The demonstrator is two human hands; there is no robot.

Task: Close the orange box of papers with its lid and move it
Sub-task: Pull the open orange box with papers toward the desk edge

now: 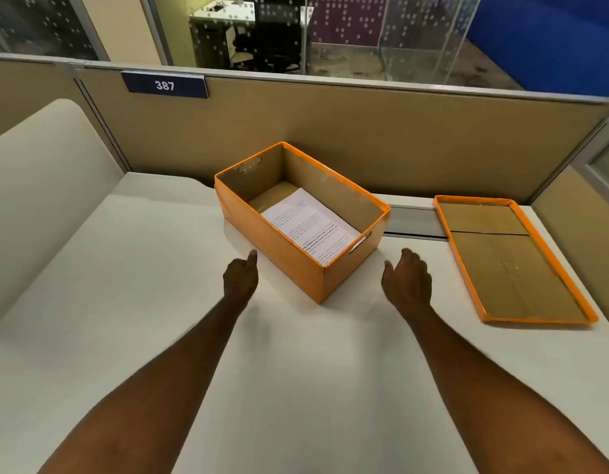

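The orange box (298, 234) sits open at the middle of the white surface (142, 285), printed papers (310, 224) lying inside. Its lid (511, 261) rests upside down at three o'clock, well apart. Both hands hover empty with loose fingers: the left hand (241, 278) near the box's long side at eight o'clock, the right hand (407, 282) at four.
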